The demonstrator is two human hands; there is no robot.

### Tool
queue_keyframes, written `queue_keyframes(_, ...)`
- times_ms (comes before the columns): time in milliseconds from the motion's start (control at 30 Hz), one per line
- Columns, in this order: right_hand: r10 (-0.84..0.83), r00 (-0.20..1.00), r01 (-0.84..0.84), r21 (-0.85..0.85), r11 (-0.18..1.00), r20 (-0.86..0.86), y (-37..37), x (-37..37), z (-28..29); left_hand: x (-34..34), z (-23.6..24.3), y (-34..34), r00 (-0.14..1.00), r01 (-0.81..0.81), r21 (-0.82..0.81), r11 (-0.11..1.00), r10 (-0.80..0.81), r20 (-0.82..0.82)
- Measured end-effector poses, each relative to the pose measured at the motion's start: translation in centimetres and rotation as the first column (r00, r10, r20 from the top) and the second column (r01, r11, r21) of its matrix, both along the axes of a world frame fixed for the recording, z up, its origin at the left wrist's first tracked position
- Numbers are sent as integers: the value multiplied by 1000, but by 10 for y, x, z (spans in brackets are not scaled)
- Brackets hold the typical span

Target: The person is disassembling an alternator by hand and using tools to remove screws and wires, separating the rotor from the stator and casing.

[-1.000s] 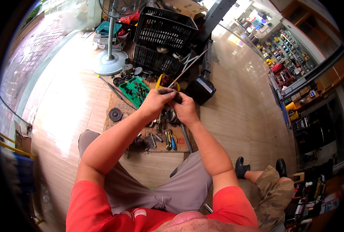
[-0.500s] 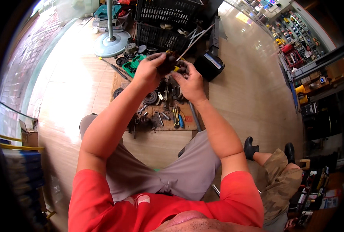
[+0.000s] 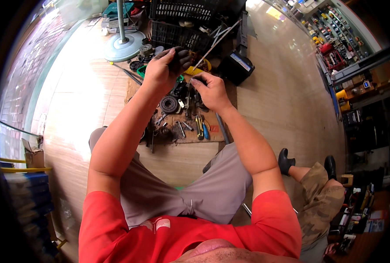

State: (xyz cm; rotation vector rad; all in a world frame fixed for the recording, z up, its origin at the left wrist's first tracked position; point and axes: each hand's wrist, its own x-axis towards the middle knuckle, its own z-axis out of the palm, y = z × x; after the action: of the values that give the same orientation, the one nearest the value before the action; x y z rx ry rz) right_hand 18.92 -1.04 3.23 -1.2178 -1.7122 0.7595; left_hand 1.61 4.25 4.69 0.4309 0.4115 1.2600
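My left hand (image 3: 167, 63) is raised with its blackened fingers curled; whatever they hold is too dark to make out. Lower and to the right, my right hand (image 3: 208, 90) has thumb and index finger pinched together, their contents unclear. Behind them are a yellow container (image 3: 195, 71) and a long thin rod (image 3: 217, 42). Beneath my hands a worn board (image 3: 221, 136) bears a coiled dark round part (image 3: 169, 104), small metal sockets (image 3: 181, 129), pliers (image 3: 205, 129) and several greasy parts. A green case (image 3: 142, 71) is partly hidden by my left hand.
Beyond are black crates (image 3: 170, 36), a pedestal stand (image 3: 124, 47) and a black battery-like box (image 3: 235, 67). A co-worker's legs (image 3: 312, 184) extend at my right, near stocked shelves (image 3: 335, 30). Stacked blue items (image 3: 28, 195) stand at the left beside a glass front (image 3: 37, 70).
My hands were together a second ago and are now apart, the left higher than the right. The whole scene has shifted upward in the view.
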Motion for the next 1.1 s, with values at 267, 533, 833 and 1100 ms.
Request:
queue_keyframes(267,124,991,-120,-71,990,45,5,15,10,-8,-1,-1,982,177,78,981,-170,-80)
queue_keyframes(533,125,940,-174,129,976,318,13,31,13,-10,9,-15,855,407,49,912,-361,-374)
queue_keyframes(833,-57,815,-150,303,941,577,17,38,15,2,-12,-26,428,536,20,844,-252,-868)
queue_keyframes(1100,-82,894,-70,317,946,441,12,26,16,12,-29,-20,384,362,156,919,6,-923)
